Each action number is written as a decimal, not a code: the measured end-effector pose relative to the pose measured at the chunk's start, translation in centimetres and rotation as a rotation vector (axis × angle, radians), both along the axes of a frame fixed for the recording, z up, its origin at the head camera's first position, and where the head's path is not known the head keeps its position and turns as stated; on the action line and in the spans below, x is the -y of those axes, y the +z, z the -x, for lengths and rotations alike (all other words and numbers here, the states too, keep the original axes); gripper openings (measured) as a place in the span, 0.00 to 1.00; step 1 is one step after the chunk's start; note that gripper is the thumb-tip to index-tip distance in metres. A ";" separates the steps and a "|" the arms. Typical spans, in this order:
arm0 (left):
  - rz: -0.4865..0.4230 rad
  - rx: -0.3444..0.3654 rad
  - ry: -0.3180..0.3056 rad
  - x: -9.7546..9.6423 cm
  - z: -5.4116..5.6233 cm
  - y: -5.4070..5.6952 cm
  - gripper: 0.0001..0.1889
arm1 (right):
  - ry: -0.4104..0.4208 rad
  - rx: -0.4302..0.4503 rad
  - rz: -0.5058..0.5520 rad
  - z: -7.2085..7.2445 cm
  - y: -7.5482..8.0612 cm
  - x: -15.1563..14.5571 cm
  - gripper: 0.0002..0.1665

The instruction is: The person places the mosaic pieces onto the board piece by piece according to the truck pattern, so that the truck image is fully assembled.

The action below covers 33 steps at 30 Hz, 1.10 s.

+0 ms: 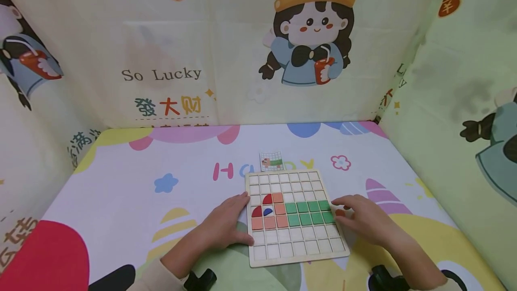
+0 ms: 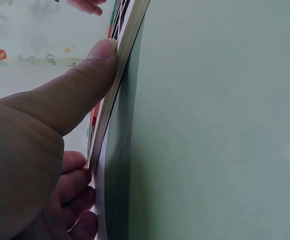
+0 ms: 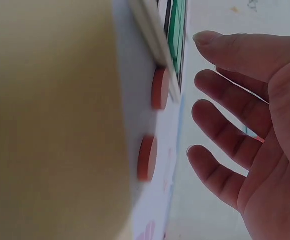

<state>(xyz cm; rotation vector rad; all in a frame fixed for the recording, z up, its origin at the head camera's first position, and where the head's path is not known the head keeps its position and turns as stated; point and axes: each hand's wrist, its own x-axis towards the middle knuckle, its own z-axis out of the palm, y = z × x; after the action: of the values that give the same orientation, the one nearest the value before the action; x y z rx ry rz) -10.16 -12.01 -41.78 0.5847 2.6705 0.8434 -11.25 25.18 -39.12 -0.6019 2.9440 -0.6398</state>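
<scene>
A wooden grid board (image 1: 298, 260) lies flat on the table, with green square tiles (image 1: 309, 213), salmon square tiles (image 1: 269, 223), red quarter-round tiles (image 1: 267, 199) and a white tile with a blue half-round (image 1: 268, 212). My left hand (image 1: 223, 222) rests at the board's left edge; in the left wrist view the thumb (image 2: 80, 85) touches the board's side. Just off the board's right edge, my right hand (image 1: 361, 215) hovers with fingers loosely bent and apart, holding nothing. Two orange-red pieces (image 3: 160, 89) lie beneath it beside the board; from the head they are partly hidden.
A small picture card (image 1: 272, 161) with a gridded tile design lies behind the board's far edge. The table has a colourful printed cover (image 1: 121, 201). Printed cloth walls (image 1: 234, 57) stand at the back and both sides.
</scene>
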 end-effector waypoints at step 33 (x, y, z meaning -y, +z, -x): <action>-0.003 -0.003 0.014 0.1 0.0 -0.1 0.55 | -0.006 0.029 -0.063 0.2 -0.9 -1.0 0.11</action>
<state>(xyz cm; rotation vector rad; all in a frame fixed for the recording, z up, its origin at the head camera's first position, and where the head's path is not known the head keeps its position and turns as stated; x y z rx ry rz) -10.20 -12.06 -41.84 0.5695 2.6793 0.8512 -11.49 26.17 -40.06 -0.5732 2.9273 -0.5488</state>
